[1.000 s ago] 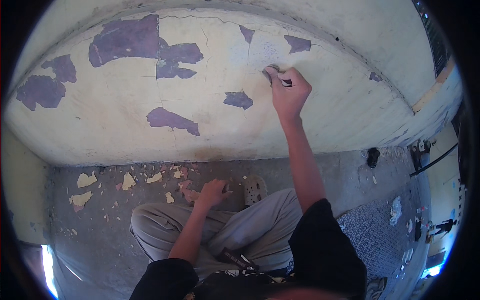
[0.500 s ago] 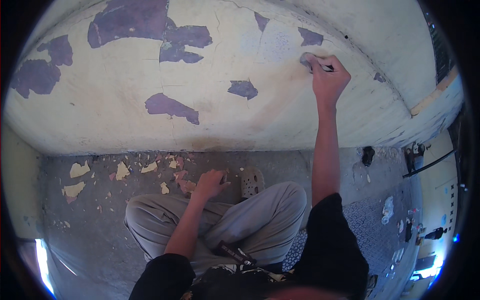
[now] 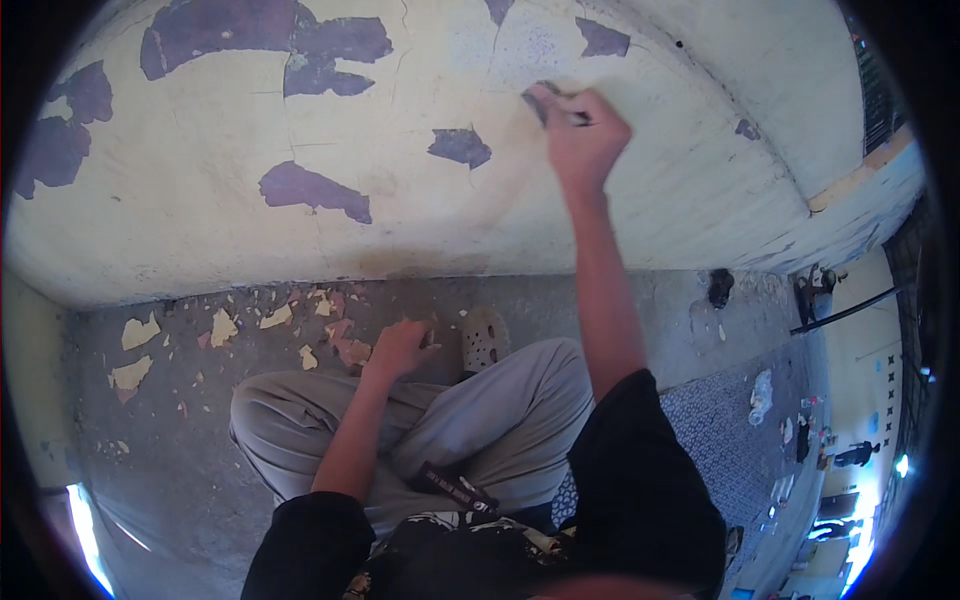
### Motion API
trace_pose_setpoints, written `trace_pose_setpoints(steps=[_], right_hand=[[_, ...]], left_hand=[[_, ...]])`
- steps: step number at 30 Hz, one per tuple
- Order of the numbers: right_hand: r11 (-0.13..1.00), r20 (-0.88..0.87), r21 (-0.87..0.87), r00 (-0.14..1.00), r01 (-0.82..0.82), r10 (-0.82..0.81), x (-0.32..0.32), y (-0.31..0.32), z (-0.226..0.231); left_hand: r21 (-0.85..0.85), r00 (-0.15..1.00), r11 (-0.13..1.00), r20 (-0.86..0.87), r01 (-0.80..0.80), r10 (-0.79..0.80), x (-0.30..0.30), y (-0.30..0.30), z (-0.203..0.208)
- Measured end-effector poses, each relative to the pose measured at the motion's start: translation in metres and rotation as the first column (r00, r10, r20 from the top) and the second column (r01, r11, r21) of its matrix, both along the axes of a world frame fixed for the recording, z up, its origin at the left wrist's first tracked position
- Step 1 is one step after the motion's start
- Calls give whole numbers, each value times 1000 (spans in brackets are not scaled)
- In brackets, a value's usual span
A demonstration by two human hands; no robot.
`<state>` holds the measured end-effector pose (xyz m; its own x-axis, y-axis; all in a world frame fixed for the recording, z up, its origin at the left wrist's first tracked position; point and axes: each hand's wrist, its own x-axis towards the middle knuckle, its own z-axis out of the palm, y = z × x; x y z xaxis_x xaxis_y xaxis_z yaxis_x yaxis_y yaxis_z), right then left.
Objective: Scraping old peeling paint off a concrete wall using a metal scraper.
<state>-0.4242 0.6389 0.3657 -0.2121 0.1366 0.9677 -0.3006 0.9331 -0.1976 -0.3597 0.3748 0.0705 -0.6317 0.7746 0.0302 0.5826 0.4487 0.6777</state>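
Note:
Pressed to the cream painted wall (image 3: 420, 220) is a small grey pad (image 3: 537, 98), like folded sandpaper; the hand partly hides it. My right hand (image 3: 590, 140) is closed round it, with the arm stretched out. Beside it the wall has a whitish, speckled patch (image 3: 530, 50), and a brownish smear runs below. Purple bare patches, such as the arrow-shaped one (image 3: 460, 147), show where paint has come off. My left hand (image 3: 398, 350) hangs over my bent leg, empty, fingers loosely apart, near the flakes on the floor.
Peeled paint flakes (image 3: 222, 328) litter the grey floor (image 3: 180, 430) along the wall's foot. A clog with holes (image 3: 484, 342) is on my foot. A patterned mat (image 3: 700, 430) lies at the right, with crumpled clear plastic (image 3: 761, 397) on it. A dark lump (image 3: 719, 288) sits near the wall.
My right hand has slid left and slightly up across the wall with the pad, toward the whitish patch. The view has shifted a little; my left hand stays over my leg.

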Motion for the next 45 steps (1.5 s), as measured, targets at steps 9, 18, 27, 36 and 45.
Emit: trace_pose_setpoints(steps=[9,18,27,36,45], right_hand=[[997,60,-71,998,33,-29,-1,-23,-15],[998,-79,-52,996,35,-39,-7,-23,-17],[1000,-144,-4,989,18,-18,-14,-19,-24],[997,-138,-74,990,10,-20,-16,-23,-27],[991,-130,-132,991,7,-24,-16,-30,-29]], left_hand=[[19,1000,1000,-11,-2,2,0,1,1],[3,1000,1000,2,-4,4,-4,2,-1],[-13,999,1000,51,13,-13,-4,2,8],[-14,999,1000,23,24,-24,-1,2,-1],[-56,1000,998,-11,21,-21,0,4,2]])
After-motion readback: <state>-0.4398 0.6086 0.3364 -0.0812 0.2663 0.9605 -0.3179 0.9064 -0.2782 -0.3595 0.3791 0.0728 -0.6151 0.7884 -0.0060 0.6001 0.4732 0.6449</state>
